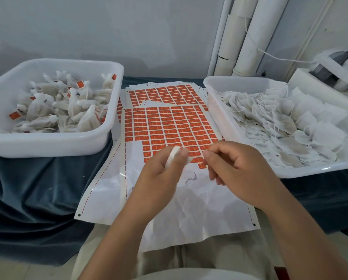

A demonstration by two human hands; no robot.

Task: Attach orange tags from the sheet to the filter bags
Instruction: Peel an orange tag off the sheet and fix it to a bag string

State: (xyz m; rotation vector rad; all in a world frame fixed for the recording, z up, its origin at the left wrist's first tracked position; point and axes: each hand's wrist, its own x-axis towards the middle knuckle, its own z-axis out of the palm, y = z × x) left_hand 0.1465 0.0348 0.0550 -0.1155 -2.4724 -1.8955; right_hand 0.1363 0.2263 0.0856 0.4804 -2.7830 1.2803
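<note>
**Orange tag sheet at centre, one bag in hand**

White left tub (pixel 47 142) stands on the blue cloth (pixel 27 188) and holds a heap of tagged bags (pixel 68 106), several showing orange tags on their strings. Just right of it lies the tag sheet (pixel 169 126). Its upper rows are full of orange tags, and its lower part is bare white backing that hangs over the table edge. A second sheet (pixel 165 93) lies partly beneath it, farther back.

The left hand (pixel 161 178) hovers over the near rows of the tag sheet, fingers curled round a filter bag (pixel 174 156) gripped between thumb and fingers. The right hand (pixel 238 170) is just beside it, thumb and forefinger tips pressed together and pointing at the bag. Whether anything lies in that pinch cannot be told.

The right tub (pixel 219 102) holds a loose pile of untagged bags (pixel 280 126) with trailing strings. White pipes (pixel 246 37) stand against the wall behind it.
</note>
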